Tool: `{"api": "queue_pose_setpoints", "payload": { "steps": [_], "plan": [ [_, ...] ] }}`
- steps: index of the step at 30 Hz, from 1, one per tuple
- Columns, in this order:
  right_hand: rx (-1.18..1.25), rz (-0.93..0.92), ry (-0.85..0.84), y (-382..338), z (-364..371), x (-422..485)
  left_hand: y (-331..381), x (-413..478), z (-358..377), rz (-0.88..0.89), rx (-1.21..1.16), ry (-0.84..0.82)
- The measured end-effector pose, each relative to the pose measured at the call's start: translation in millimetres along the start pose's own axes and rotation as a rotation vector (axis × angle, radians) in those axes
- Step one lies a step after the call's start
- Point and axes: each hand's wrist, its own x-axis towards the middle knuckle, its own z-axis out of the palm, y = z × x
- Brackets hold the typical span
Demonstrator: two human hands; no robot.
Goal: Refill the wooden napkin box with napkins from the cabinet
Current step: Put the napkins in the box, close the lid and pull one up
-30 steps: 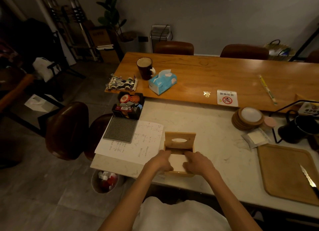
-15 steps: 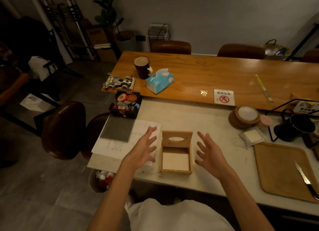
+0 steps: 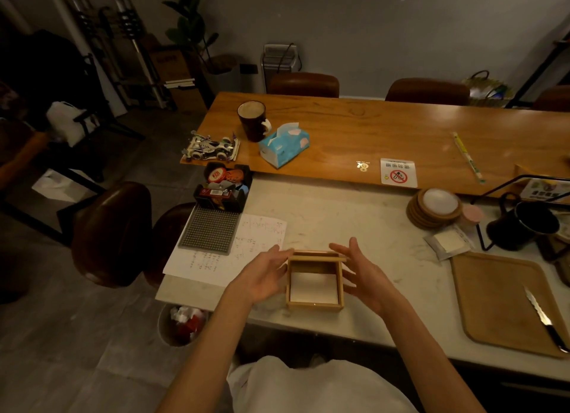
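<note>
Both open hands (image 3: 311,277) flanking napkin box (image 3: 314,304)

The open wooden napkin box (image 3: 314,281) sits on the pale stone counter (image 3: 354,227) near its front edge, with white napkins (image 3: 313,287) inside. The left hand (image 3: 262,277) is at its 9 o'clock, the right hand (image 3: 364,275) at 3 o'clock. A handwritten paper sheet (image 3: 234,255) lies at 10 o'clock, a wooden cutting board (image 3: 505,301) at 3 o'clock carrying a knife (image 3: 544,320).

The pale marble counter (image 3: 324,215) carries the wooden napkin box (image 3: 314,281), paper sheet (image 3: 246,252), coasters (image 3: 435,209) and tray (image 3: 499,301).
</note>
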Motion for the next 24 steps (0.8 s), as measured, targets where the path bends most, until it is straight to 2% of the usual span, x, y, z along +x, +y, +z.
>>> {"api": "queue_pose_setpoints", "payload": {
  "steps": [2, 4, 8, 11, 13, 16, 18, 21, 24],
  "plan": [
    [-0.117, -0.124, 0.04, 17, -4, -2, -19, -1, -8, 0.022, 0.071, -0.034],
    [-0.187, -0.173, 0.059, 31, -6, -3, -38, -1, -8, 0.088, 0.139, -0.026],
    [-0.294, -0.245, 0.082, 41, -1, -1, -58, 2, -7, 0.171, 0.27, 0.153],
    [-0.358, -0.276, 0.092, 46, 0, 3, -59, 2, 0, 0.213, 0.374, 0.215],
    [-0.416, -0.272, 0.183, 48, 1, 5, -60, 1, 4, 0.245, 0.42, 0.252],
    [-0.73, -0.45, 0.497, 39, 12, 7, -63, 0, 5, 0.277, 0.452, 0.275],
    [-1.095, -0.538, 0.54, 24, 29, 7, -65, 0, 4, 0.294, 0.464, 0.281],
    [-1.499, -0.351, 0.368, 14, 57, 17, -67, 1, 3, 0.296, 0.475, 0.283],
    [-1.648, -0.191, 0.309, 8, 74, 23, -68, 2, 1, 0.293, 0.485, 0.272]
  ]
}}
